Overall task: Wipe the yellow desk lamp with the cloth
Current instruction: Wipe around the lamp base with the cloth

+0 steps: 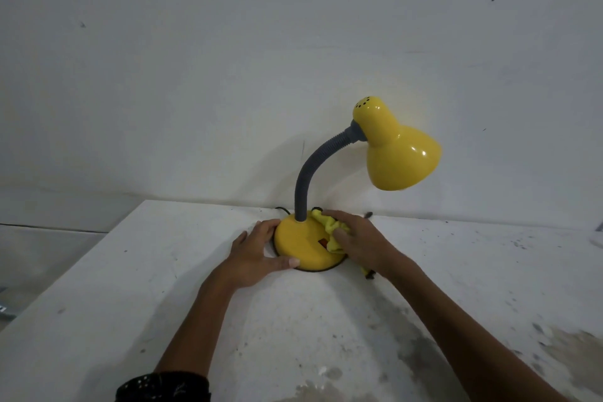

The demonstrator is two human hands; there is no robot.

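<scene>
The yellow desk lamp stands at the back of a white table, against the wall. Its round yellow base point(301, 245) carries a grey flexible neck point(308, 173) that bends right to a yellow shade point(396, 153). My left hand point(257, 251) wraps the base's left edge, thumb along the front rim. My right hand point(362, 241) presses a crumpled yellow cloth point(329, 227) onto the base's right side, beside the neck. A corner of the cloth sticks out under my right wrist. A small red switch shows on the base by the cloth.
The white table point(182, 287) is stained and speckled, darker at the right front. Its left edge drops off to a grey floor. A white wall point(228, 75) rises directly behind the lamp. A black cord point(280, 209) lies behind the base.
</scene>
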